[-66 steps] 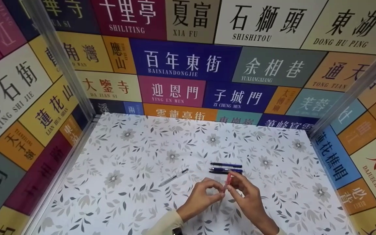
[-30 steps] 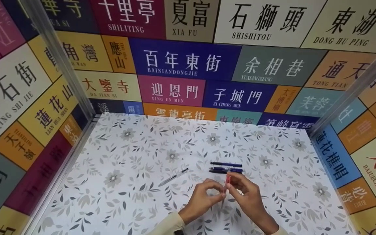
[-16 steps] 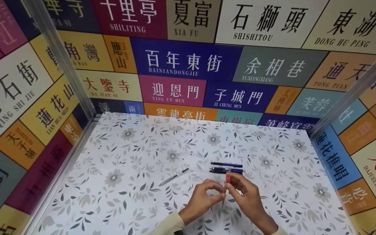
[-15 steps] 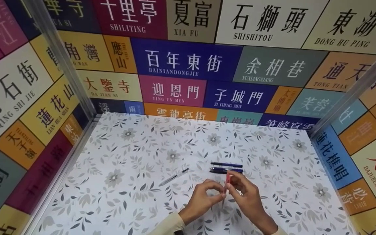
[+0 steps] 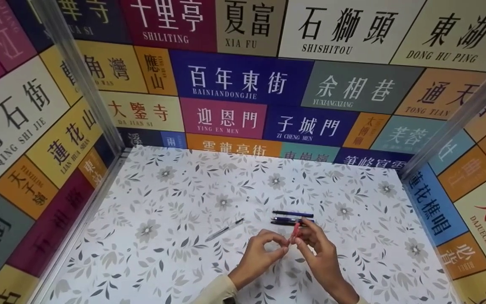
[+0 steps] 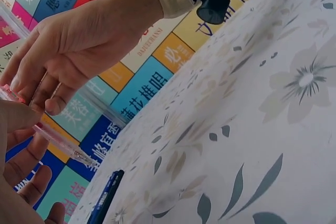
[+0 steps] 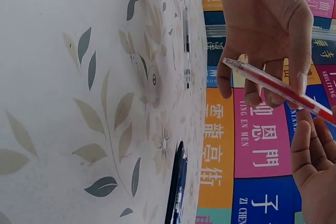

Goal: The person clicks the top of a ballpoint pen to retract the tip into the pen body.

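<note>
The left hand [image 5: 260, 255] and the right hand [image 5: 323, 258] both pinch a red pen [image 7: 283, 89]. Dark blue pens [image 5: 292, 213] and a clear pen [image 5: 225, 229] lie near them on the flowery table [image 5: 175, 261].

Angled toward two o'clock in the head view, the left hand [image 5: 256, 255] pinches with thumb and forefinger rounded, just beside the right hand [image 5: 322, 254], slanted toward eleven o'clock and pinching too.

Booth-type workspace: multicoloured Chinese-lettered wall panels [image 5: 243, 93] are enclosing a white floral-print tabletop [image 5: 310, 190]; straight silvery posts [image 5: 82, 76] are lining corners.
</note>
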Demonstrator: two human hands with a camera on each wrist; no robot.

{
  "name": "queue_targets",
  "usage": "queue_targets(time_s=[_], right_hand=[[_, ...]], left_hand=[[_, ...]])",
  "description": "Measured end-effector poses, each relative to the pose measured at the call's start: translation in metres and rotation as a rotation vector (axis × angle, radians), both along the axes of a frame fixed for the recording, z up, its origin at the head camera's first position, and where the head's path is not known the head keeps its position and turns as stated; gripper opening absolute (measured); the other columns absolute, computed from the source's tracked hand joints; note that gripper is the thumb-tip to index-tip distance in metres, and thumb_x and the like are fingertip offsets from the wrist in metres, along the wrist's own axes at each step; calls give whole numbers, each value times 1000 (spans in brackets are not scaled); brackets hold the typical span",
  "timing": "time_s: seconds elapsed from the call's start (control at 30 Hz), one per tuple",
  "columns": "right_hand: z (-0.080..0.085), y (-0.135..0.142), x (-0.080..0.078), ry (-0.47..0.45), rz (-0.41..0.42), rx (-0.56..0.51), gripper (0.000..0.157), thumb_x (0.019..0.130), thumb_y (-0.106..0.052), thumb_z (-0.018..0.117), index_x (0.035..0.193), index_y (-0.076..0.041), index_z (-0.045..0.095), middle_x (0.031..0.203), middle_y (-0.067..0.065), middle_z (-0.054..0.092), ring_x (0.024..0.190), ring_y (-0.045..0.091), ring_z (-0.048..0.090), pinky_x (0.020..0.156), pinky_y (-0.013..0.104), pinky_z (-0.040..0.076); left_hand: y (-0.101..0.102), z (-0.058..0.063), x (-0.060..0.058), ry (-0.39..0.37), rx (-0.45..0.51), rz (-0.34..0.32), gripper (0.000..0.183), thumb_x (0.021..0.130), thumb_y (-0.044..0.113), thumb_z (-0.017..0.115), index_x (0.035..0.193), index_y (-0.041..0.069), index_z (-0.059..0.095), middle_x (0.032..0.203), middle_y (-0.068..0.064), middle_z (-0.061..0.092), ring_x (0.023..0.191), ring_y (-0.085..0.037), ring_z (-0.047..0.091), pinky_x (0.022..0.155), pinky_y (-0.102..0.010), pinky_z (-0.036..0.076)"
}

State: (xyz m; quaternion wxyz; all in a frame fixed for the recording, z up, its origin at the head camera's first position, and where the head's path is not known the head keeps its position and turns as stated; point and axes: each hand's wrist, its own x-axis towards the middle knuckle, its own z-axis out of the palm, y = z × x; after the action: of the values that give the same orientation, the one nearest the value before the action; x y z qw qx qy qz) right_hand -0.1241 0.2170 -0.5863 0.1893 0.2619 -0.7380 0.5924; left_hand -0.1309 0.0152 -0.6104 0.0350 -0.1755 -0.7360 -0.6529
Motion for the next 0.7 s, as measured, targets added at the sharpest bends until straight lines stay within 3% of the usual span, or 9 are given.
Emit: queue_targets(time_s=[0.27,0.5,0.7], right_hand=[[-1,8,1,-11,-28,14,60,98,23,65,154,5,54,111,24,71,92,25,75,82,22,60],[-8,17,3,-78,-77,34,53,99,18,68,149,4,60,111,20,73,92,24,76,81,23,60],[-17,23,2,-41,-91,44,51,97,20,69,144,5,64,109,22,73,88,24,76,80,22,60]], left_hand=[[-15,-2,-6,1,1,17,13,95,9,86,104,17,84,102,1,79,104,-14,68,99,-36,53],[-29,-6,-11,-7,-18,44,14,95,8,85,104,17,83,103,1,79,106,-14,69,103,-42,54],[-39,-7,-14,-36,-12,58,10,96,11,84,105,15,83,103,0,80,103,-14,70,100,-47,56]])
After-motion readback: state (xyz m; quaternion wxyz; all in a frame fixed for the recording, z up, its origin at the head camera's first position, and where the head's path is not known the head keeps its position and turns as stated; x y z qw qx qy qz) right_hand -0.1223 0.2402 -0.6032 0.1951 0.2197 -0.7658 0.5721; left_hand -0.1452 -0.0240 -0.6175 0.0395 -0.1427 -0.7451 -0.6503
